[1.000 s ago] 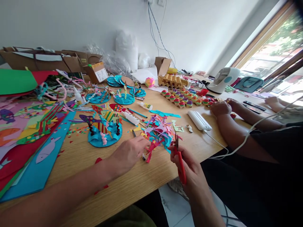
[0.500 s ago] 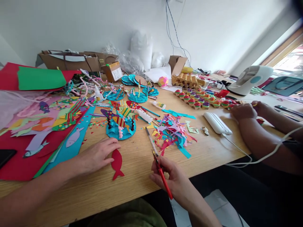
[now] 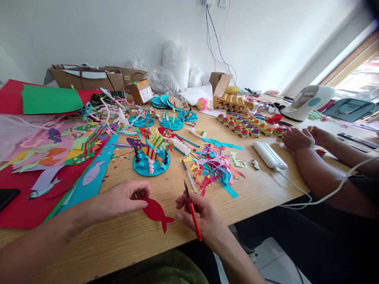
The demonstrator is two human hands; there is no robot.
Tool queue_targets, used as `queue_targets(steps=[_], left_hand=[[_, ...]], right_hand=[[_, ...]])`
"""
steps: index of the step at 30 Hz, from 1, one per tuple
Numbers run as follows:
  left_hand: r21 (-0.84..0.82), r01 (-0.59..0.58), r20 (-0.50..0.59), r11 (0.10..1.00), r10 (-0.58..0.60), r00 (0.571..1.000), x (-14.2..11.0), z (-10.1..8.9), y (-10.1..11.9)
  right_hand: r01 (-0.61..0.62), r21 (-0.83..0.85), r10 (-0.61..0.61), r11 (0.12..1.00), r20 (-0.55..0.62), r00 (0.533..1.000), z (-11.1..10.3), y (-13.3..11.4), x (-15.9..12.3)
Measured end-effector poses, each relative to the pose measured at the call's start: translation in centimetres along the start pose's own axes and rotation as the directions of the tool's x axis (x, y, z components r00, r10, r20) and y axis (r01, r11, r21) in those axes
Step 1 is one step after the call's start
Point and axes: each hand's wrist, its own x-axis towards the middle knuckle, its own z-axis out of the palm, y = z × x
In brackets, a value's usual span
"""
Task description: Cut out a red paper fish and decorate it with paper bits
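Between the thumb and fingers of my left hand (image 3: 126, 199) is the head end of a red paper fish (image 3: 154, 210), its tail pointing right toward my other hand. My right hand (image 3: 204, 219) holds red-handled scissors (image 3: 193, 215), blades pointing up and away from me and looking closed. Just beyond them a pen (image 3: 188, 176) lies on the table, beside a heap of coloured paper scraps (image 3: 217, 163). Behind my left hand stands a round blue base (image 3: 145, 169) bearing patterned paper fish.
Coloured paper sheets (image 3: 26, 205) with cut-out fish spread on the left. A white power bank (image 3: 269, 155) with a cable lies to the right, near a co-worker's hands (image 3: 300, 138). Painted egg cartons (image 3: 248, 128) and a white fan (image 3: 309, 102) are farther back.
My left hand has moved from the scraps to the red fish, taken hold of it and turned its tail rightward. My right hand has come left with the scissors. The camera view has swung left.
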Motion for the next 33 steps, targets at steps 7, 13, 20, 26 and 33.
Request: queue_targets(steps=[7,13,20,26,33], left_hand=[[-0.177,-0.050,-0.106,0.983,0.031,0.994,-0.7,0.5,2.0],[-0.367,-0.165,-0.358,0.916,0.024,0.933,-1.4,1.8,2.5],[-0.373,-0.224,-0.443,0.900,0.039,0.896,-0.6,3.9,2.8],[-0.425,-0.211,-0.501,0.880,-0.034,0.865,-0.8,3.3,3.2],[-0.482,-0.129,-0.359,0.867,-0.061,0.931,-1.2,2.4,3.7]], right_hand=[[0.004,-0.014,-0.004,1.000,0.025,1.000,2.4,-1.7,1.0],[-0.042,0.368,0.029,0.929,0.040,0.999,3.1,-1.5,1.7],[0.004,0.430,-0.010,0.903,0.012,1.000,4.5,-1.6,2.0],[0.094,0.212,-0.100,0.973,0.021,0.995,3.9,-1.6,1.4],[0.082,0.206,-0.097,0.975,0.061,0.993,2.5,-1.9,0.9]])
